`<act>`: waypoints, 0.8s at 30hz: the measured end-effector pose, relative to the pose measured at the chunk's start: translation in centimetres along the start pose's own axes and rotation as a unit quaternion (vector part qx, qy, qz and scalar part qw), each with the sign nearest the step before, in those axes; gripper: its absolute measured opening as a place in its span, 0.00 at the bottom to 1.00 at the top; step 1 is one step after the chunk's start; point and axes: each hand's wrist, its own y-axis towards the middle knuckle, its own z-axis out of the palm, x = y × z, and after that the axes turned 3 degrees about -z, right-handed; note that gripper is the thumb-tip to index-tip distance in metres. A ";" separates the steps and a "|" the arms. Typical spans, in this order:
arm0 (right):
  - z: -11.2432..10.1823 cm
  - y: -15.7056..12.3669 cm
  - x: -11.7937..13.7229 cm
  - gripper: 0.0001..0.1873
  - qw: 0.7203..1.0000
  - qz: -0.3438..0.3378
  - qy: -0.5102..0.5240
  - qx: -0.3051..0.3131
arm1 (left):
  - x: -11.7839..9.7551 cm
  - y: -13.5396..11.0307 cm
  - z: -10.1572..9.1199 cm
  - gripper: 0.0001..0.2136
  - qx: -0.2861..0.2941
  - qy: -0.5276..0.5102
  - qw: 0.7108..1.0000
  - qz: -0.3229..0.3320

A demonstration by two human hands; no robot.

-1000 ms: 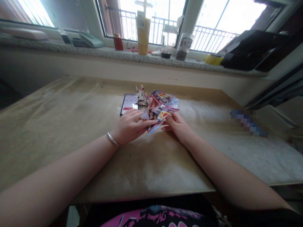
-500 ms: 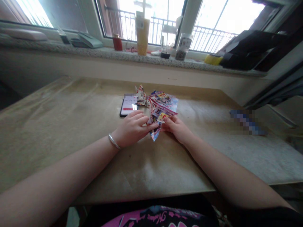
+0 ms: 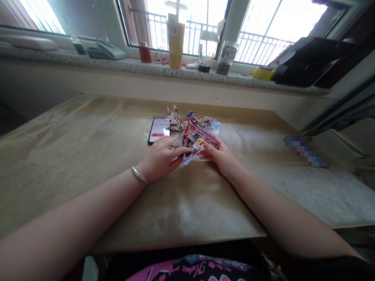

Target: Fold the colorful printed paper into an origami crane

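Observation:
A folded piece of colourful printed paper (image 3: pixel 195 141) lies on the beige table (image 3: pixel 88 156) between my hands. My left hand (image 3: pixel 160 158), with a silver bangle on its wrist, pinches the paper's left edge with closed fingers. My right hand (image 3: pixel 219 155) grips the paper's right side, thumb on top. More printed sheets (image 3: pixel 208 123) lie flat just behind it. A small folded paper figure (image 3: pixel 174 115) stands behind those, next to a phone (image 3: pixel 159 130) with a lit screen.
A stone windowsill (image 3: pixel 164 70) runs along the back with a tall orange cup (image 3: pixel 176 43), a red can (image 3: pixel 145 52), a jar (image 3: pixel 226 57) and a black device (image 3: pixel 310 62). A blurred object (image 3: pixel 306 150) lies on the table at right.
The folded paper has been turned and lowered between my hands: its lower point stuck out toward me half a second ago and is now tucked flatter. Both hands shifted slightly away.

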 end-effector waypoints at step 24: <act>-2.1 0.5 0.2 0.10 0.722 -0.355 -0.582 0.122 | -0.4 0.2 -0.6 0.19 0.165 -0.014 0.986 -0.002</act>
